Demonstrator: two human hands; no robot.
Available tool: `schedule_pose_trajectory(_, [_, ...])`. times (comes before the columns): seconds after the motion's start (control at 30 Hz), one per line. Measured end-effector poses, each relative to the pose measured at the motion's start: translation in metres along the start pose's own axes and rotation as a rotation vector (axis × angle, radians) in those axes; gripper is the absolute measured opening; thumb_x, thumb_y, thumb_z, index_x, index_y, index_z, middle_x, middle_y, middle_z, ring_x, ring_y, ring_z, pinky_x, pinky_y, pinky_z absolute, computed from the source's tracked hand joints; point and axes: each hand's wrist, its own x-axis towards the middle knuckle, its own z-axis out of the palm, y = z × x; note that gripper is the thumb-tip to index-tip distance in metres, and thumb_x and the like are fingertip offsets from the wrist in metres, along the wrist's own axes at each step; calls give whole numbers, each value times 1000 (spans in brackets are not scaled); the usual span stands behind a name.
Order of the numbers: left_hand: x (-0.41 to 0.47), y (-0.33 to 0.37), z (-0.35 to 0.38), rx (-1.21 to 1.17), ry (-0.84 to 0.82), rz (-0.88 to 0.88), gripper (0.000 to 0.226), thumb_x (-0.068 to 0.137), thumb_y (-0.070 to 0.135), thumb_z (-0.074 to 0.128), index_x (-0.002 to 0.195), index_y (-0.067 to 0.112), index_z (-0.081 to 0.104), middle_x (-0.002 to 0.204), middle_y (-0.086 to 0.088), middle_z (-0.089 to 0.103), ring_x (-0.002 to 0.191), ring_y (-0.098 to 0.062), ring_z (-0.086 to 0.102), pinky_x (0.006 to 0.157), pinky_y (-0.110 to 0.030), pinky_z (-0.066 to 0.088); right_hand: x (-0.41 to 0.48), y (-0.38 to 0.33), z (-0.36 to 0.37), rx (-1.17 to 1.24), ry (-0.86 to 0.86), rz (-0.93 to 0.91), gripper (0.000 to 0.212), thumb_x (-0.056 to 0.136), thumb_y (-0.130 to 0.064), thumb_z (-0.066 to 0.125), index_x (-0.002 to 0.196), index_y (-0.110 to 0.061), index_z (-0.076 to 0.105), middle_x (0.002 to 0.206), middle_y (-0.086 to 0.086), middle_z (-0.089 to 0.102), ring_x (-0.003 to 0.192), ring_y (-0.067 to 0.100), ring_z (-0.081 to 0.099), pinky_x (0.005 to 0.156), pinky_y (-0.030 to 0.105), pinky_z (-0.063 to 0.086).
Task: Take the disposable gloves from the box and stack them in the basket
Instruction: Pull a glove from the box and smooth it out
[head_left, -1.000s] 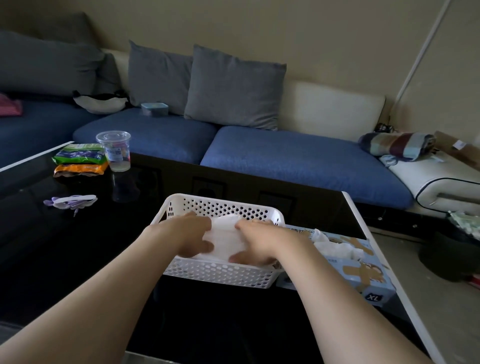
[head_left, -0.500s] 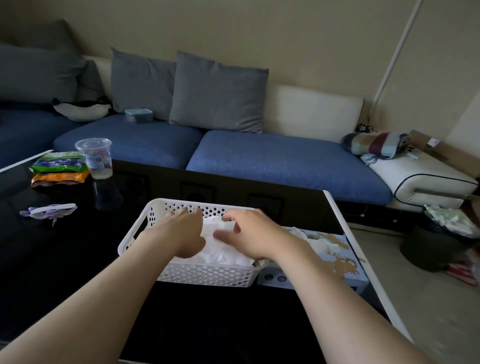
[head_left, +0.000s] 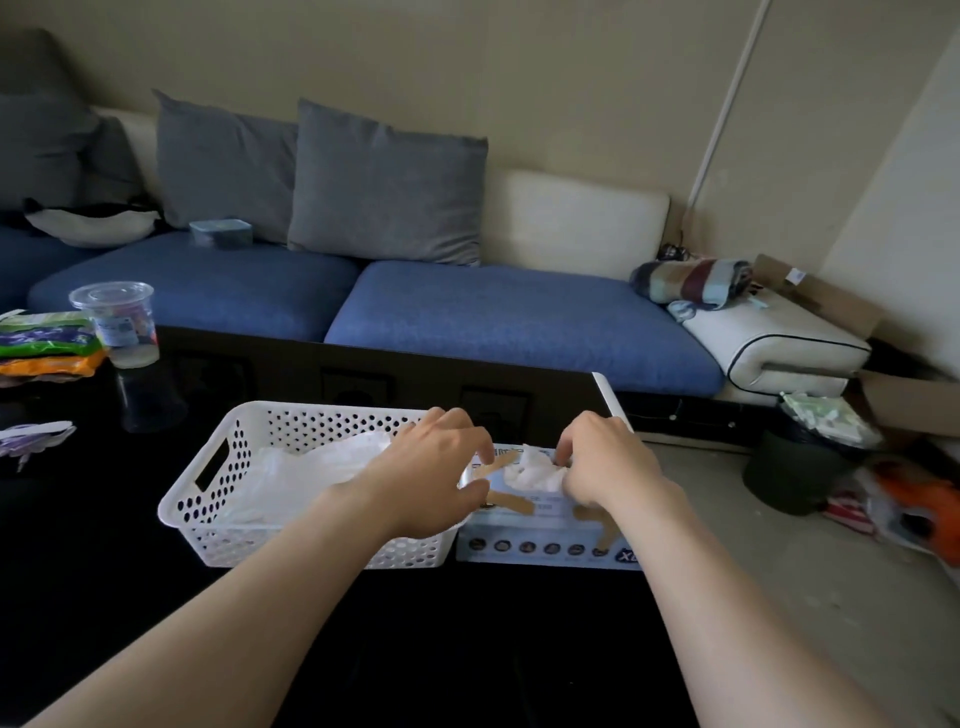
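Note:
A white perforated basket stands on the black table with a pile of clear disposable gloves inside it. Touching its right side is a light blue glove box marked XL, with a crumpled glove sticking up from its top opening. My right hand is over the box, its fingers curled down onto that glove. My left hand hovers over the basket's right end and the box's left edge, fingers loosely bent, holding nothing.
A clear plastic cup and snack packets sit at the table's far left, with a purple and white item nearer. A blue sofa runs behind the table. A dark bin stands on the floor at right.
Both hands left the glove pile in the basket and moved right to the box. My right hand now pinches the glove at the box opening.

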Motion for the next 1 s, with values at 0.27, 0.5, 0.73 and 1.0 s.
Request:
schedule_pose_trajectory(0.27, [15, 21, 14, 90, -151, -23, 56, 100, 45, 56, 153, 32, 44, 160, 6, 42, 153, -20, 24, 119, -50, 25, 14, 27, 19, 122, 57, -173, 10, 100, -29, 72, 94, -32, 78, 103, -5, 70, 94, 18, 67, 76, 35, 55])
schedule_pose_trajectory(0.5, [21, 25, 19, 72, -244, -57, 47, 102, 43, 59, 148, 37, 50, 160, 6, 44, 158, -21, 17, 118, -57, 26, 15, 33, 27, 228, 133, -368, 14, 108, -25, 58, 99, -29, 68, 100, -11, 59, 91, 8, 59, 79, 28, 51])
schedule_pose_trajectory(0.73, [21, 22, 22, 57, -299, -57, 48, 104, 42, 58, 151, 42, 49, 162, 7, 39, 161, -22, 6, 121, -63, 22, 20, 19, 36, 410, 270, -368, 16, 113, -27, 45, 99, -24, 53, 99, -8, 53, 81, 10, 56, 72, 30, 51])
schedule_pose_trajectory(1.0, [19, 22, 23, -60, -320, -71, 51, 102, 32, 58, 151, 39, 49, 164, 13, 34, 162, -19, -5, 124, -64, 20, 15, -6, 20, 817, 578, -298, 23, 114, -29, 43, 97, -15, 49, 79, -6, 57, 70, 5, 52, 61, 18, 39])
